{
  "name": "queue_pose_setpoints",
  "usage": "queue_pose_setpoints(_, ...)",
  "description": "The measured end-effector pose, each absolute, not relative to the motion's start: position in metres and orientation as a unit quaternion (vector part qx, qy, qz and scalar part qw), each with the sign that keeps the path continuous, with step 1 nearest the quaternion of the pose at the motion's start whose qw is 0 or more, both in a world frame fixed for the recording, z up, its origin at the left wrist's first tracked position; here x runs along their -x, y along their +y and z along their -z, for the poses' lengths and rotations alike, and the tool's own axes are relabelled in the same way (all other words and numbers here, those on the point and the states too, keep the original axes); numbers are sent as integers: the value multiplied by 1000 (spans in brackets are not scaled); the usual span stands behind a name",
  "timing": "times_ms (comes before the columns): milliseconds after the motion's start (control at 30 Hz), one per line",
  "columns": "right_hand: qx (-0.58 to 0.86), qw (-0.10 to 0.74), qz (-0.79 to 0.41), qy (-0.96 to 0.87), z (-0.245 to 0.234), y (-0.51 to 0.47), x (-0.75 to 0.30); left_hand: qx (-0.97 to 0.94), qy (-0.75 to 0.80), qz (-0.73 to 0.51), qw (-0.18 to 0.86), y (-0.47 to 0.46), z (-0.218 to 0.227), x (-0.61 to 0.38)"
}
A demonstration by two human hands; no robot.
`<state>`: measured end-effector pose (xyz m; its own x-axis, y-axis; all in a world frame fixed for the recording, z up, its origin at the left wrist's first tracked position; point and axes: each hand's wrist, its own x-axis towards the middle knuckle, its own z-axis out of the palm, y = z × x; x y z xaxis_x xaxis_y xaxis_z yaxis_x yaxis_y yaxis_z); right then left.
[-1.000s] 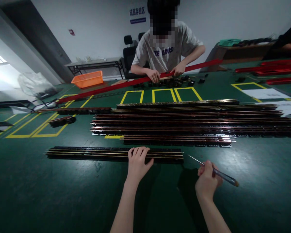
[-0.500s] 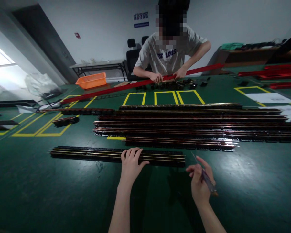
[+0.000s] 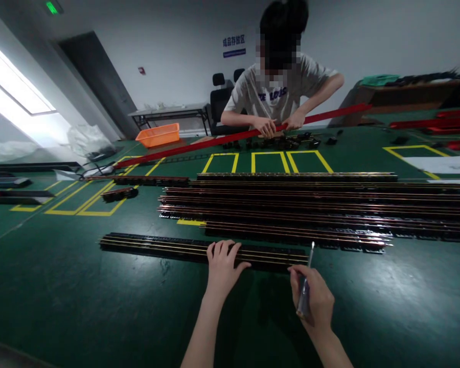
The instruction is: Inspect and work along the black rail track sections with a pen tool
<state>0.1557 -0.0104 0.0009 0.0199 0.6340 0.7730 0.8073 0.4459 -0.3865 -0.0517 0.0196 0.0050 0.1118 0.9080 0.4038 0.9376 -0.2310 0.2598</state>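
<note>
My left hand (image 3: 224,268) lies across a long black strip with thin brass-coloured rods (image 3: 149,248), fingers spread on top and thumb out along its near side. Beside the strip's right end, my right hand (image 3: 319,296) is closed around a screwdriver (image 3: 303,296). Its shaft points up and away from me, and the tip shows above my fingers. Whether the thumb and fingertip touch the strip's end, I cannot tell. Just beyond lies a bundle of similar black strips with copper-coloured rods (image 3: 310,210), side by side.
Across the green table (image 3: 99,306) a person in a grey shirt (image 3: 278,97) holds a long red bar (image 3: 214,142) over small black parts. An orange basket (image 3: 158,135) stands at the back left. A short dark piece (image 3: 118,194) lies left of the bundle.
The camera view has shifted, moving the scene rightward and slightly down. My right hand has come closer to the strip's right end, and the screwdriver has turned more upright. My left hand stays on the strip.
</note>
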Motion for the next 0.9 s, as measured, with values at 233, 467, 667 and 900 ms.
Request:
queue_pose_setpoints(233, 525, 411, 102, -738, 9, -2, -154, 750, -604, 269, 4, 16, 5, 27)
queue_pose_setpoints(467, 539, 343, 66, -766, 15, -3, -147, 746, -597, 295, 16, 10, 5, 11)
queue_pose_setpoints(667, 554, 346, 36, -757, 18, -3, -146, 750, -592, 296, 19, 9, 4, 11)
queue_pose_setpoints(900, 531, 355, 62, -767, 28, 4, -153, 757, -584, 293, 3, 9, 5, 13)
